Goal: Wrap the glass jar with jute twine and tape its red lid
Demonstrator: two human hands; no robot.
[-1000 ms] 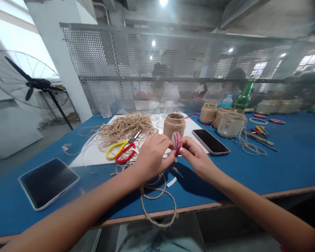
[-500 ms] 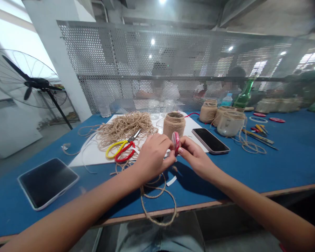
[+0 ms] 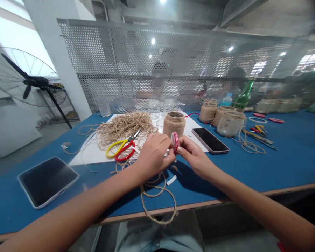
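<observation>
Between my two hands a small roll of red tape (image 3: 175, 142) stands on edge just above the table. My right hand (image 3: 193, 154) pinches it from the right with thumb and fingers. From the left, my left hand (image 3: 157, 151) is closed at the roll's pale inner side, its fingertips partly hidden. Right behind the hands is a jar wrapped in twine (image 3: 174, 124). Scissors (image 3: 124, 147) with one yellow and one red handle lie beside my left hand, half open on loose twine. A white strip (image 3: 171, 180) rests below the hands.
A heap of jute twine (image 3: 126, 126) covers part of a white sheet. A phone (image 3: 210, 140) lies on the right, a tablet (image 3: 48, 182) on the left. Several jars, a green bottle (image 3: 244, 93) and red rings stand or lie further right. A perforated metal screen (image 3: 136, 63) rises behind.
Both hands stay at the red roll, which has tilted slightly. The other things on the table look unmoved.
</observation>
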